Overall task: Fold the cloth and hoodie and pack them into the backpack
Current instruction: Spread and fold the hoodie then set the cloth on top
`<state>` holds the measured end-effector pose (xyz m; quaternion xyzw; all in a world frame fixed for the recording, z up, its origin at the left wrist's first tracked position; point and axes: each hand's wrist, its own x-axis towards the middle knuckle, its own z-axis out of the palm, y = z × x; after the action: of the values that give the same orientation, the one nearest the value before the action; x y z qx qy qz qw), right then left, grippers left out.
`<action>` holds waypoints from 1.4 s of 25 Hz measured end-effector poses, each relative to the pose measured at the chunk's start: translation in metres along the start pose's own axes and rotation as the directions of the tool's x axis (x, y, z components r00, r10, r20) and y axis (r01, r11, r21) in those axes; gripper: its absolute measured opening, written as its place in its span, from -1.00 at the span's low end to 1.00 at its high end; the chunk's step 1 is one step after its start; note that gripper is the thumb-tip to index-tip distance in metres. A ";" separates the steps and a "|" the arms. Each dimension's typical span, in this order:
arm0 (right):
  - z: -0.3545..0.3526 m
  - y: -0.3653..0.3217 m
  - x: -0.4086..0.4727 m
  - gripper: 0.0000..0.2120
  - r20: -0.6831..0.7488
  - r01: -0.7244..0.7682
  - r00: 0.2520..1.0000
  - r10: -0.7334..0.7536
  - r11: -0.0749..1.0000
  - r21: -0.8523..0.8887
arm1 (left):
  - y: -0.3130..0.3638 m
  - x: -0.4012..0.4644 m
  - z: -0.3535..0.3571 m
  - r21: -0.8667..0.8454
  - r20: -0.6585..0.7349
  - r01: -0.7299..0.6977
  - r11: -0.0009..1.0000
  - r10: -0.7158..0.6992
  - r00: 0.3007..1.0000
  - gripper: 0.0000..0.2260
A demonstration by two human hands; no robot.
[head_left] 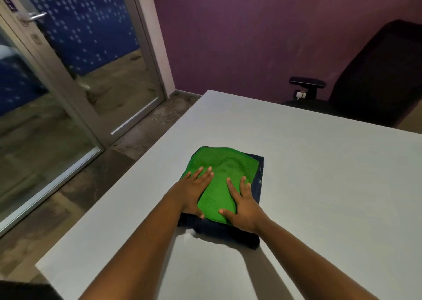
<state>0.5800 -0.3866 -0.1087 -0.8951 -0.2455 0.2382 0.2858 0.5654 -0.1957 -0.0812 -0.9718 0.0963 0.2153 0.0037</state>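
Here both hands, left hand [194, 191] and right hand [243, 202], press flat with straight fingers on the green cloth [220, 178] stacked atop the folded navy hoodie [228, 230]; even pressure should keep the stack square.

At the centre of the frame we find the folded cloth [219, 174] lying on the folded hoodie [230, 229], which rests on the table [319, 174]. Our left hand [194, 190] lies flat on the cloth's left part, our right hand [243, 205] on its lower right part, overlapping the hoodie. The chair [376, 71] stands beyond the table, at upper right; the glass door [80, 48] occupies the upper left.
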 end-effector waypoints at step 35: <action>0.041 -0.051 0.048 -0.36 0.161 0.331 0.943 -0.291 0.861 -0.386 | -0.038 -0.010 0.013 0.001 0.170 0.445 0.896 -0.438 0.883 -0.27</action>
<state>0.5778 -0.3058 -0.1199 -0.8707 -0.4447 0.1756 0.1152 0.5581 -0.1554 -0.0901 -0.9467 -0.1321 0.2906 0.0423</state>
